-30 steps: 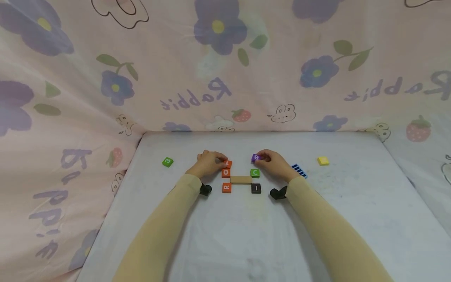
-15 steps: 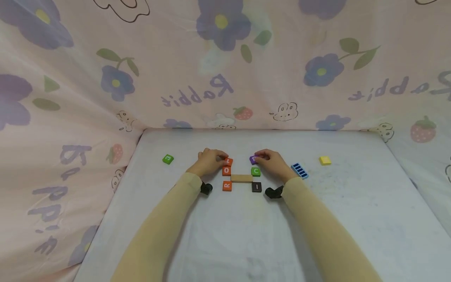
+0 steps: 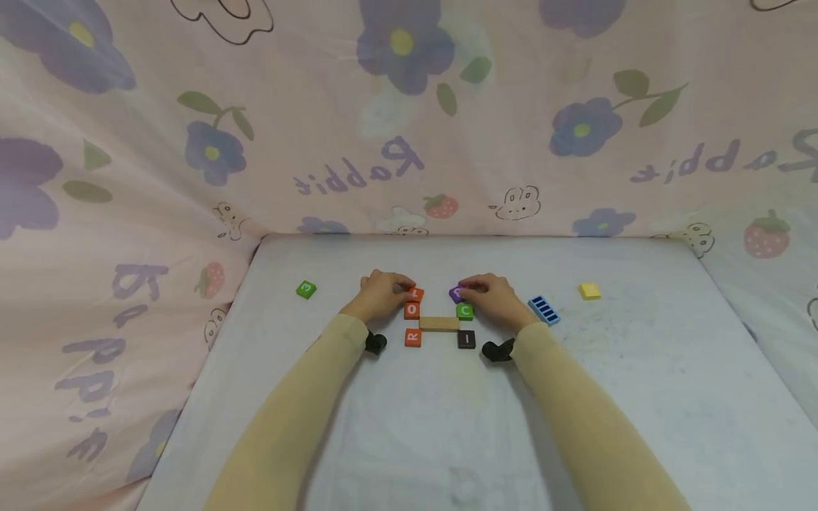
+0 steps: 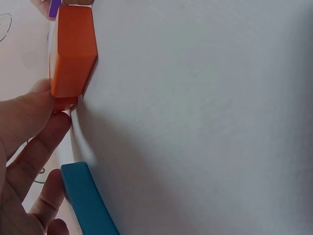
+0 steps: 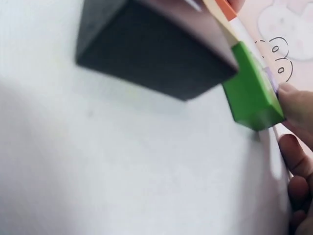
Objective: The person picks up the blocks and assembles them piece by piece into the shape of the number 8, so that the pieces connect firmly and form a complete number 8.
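My left hand pinches an orange letter tile just behind the orange O tile. In the left wrist view, a teal block lies by its lower fingers; the hand hides it from the head view. My right hand holds a purple tile between thumb and fingers, slightly turned, right behind the green C tile. A plain wooden strip runs between the two columns. Nearer me sit an orange R tile and a black I tile.
A green 3 tile lies at the far left. To the right of my right hand are a blue block with dark bars and a yellow tile. A patterned cloth wall rises behind the white table.
My right hand has shifted the purple tile a little left and towards me, closer to the green C tile, and turned it. My left hand stays on its orange tile.
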`<state>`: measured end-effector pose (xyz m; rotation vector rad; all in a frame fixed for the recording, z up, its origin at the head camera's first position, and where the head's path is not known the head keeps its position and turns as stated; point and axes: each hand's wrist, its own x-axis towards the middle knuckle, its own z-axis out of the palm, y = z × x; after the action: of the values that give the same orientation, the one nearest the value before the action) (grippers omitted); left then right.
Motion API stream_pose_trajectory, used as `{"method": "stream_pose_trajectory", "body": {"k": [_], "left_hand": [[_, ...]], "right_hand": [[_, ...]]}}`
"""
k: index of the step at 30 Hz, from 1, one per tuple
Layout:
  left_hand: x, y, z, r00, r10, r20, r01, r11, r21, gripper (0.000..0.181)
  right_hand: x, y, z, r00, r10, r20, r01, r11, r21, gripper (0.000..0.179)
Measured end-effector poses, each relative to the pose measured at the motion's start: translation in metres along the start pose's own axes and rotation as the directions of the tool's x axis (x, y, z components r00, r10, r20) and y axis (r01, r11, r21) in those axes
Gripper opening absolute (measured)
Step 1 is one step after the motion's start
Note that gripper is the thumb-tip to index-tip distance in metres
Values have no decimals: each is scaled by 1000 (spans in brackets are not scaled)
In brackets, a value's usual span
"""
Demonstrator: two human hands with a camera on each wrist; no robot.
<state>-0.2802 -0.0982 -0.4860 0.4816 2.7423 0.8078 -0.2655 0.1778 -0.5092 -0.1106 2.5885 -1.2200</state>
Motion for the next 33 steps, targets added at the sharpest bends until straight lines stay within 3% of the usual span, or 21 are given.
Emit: {"method": "stream_pose_trajectory", "body": {"k": [33], "left_hand": [[-2,2,0,1000,-6,3,6,999,41,29]], "right_hand": [[-3,-1,-2,1000,-18,9,18,1000,14,36]]}}
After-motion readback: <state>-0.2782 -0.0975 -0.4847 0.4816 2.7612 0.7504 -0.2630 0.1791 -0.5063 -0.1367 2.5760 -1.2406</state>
